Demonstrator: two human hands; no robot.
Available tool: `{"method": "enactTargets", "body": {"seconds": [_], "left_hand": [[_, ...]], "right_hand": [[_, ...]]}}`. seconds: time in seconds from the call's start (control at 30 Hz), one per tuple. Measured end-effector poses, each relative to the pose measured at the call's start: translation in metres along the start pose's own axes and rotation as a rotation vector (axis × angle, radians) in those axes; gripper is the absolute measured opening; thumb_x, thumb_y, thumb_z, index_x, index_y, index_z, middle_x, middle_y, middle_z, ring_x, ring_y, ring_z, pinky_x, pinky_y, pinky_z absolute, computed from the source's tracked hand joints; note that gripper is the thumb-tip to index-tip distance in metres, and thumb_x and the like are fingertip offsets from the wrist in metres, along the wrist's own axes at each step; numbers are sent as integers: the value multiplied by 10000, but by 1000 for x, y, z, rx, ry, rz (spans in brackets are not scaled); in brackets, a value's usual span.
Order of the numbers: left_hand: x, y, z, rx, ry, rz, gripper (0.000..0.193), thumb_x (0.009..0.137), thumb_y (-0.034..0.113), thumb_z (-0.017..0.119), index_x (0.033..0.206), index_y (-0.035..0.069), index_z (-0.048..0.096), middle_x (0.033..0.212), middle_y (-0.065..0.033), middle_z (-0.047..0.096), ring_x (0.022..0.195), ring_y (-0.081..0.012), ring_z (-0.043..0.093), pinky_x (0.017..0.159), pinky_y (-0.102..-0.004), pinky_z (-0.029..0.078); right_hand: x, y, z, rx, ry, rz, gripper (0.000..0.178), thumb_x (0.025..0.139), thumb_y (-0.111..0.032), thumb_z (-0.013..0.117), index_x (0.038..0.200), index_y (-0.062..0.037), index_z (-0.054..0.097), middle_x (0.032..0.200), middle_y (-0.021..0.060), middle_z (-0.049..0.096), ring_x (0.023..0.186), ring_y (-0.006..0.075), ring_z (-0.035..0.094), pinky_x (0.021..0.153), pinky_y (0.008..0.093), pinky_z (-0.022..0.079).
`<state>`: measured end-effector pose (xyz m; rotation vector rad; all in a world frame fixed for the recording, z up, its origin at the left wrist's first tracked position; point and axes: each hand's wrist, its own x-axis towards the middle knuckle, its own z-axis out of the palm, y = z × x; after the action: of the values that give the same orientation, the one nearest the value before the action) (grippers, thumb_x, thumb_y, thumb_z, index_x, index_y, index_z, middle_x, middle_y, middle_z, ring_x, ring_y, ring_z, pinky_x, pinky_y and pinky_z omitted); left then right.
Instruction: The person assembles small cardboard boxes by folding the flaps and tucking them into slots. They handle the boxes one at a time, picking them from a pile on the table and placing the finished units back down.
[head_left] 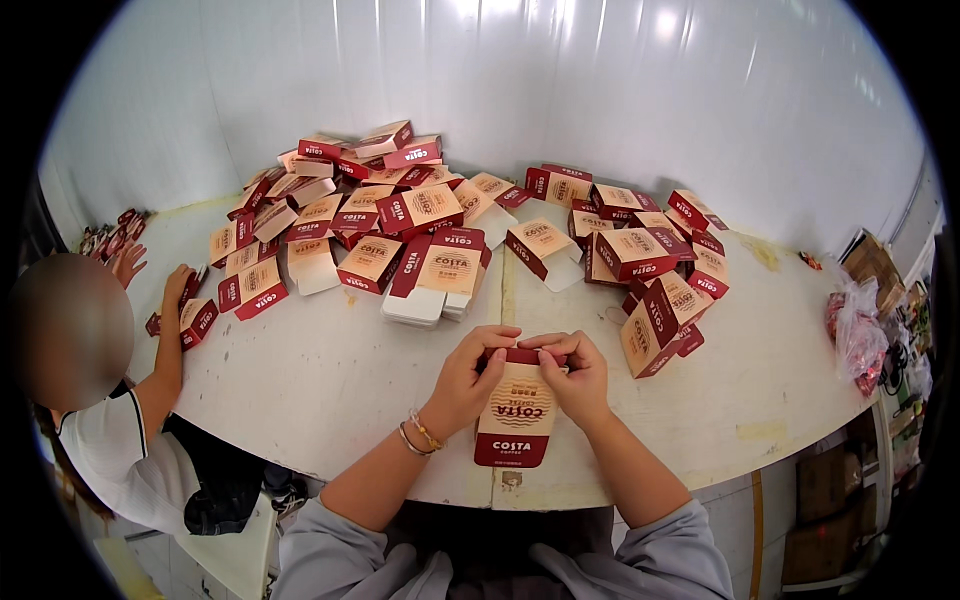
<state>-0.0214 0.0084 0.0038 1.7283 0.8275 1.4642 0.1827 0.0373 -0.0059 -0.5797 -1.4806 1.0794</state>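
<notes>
Close to the table's near edge, a small cream and dark red carton (515, 410) lies between my hands, its flap end away from me. My left hand (468, 372) pinches the carton's far left corner with thumb and fingers. At the far right corner, my right hand (575, 375) grips the same end, thumb on top. Fingers hide part of the far edge. Just beyond lies a stack of flat, unfolded cartons (440, 275), white flaps toward me.
Folded cartons are heaped at the back left (350, 210) and at the right (645, 250) of the white table (300, 385). At the left sits a co-worker (130, 430), hands near a carton. A clear plastic bag (858, 330) and shelves stand beyond the right edge.
</notes>
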Motion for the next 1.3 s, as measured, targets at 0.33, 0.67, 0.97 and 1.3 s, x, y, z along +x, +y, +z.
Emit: {"method": "enactTargets", "body": {"seconds": [0.33,0.67,0.97,1.3], "left_hand": [[-2,5,5,66,-19,57,217,1089,167,617,949,2,595,1336,-192,680,1010,-127,657,878,-274,542],[7,-21,-12,-160,297,-29,205,1122,210,551,1205,23,551,1453,-154,593,1033,-147,636,911,-301,535],[10,-56,-64,1285,236,-110,457,1000,237,700,1387,29,574,1487,-208,584,1449,-353,495,1266,-545,254],[15,-36,-76,1236,218,-128,192,992,159,693,1136,31,694,1109,-129,759,1104,-291,692,1114,-503,412]], "right_hand": [[3,0,-3,-22,64,-74,354,1031,26,620,712,-23,475,992,150,771,917,143,705,817,279,564],[15,-16,-12,11,-203,391,566,998,-82,732,1473,-54,427,1277,158,680,1089,168,667,923,302,549],[34,-6,-42,792,399,514,659,1097,-360,568,1546,43,301,1445,304,542,1368,383,565,1151,455,500],[20,6,-25,424,42,594,608,1086,-265,583,1556,32,337,1485,255,550,1267,341,629,1068,446,534]]}}
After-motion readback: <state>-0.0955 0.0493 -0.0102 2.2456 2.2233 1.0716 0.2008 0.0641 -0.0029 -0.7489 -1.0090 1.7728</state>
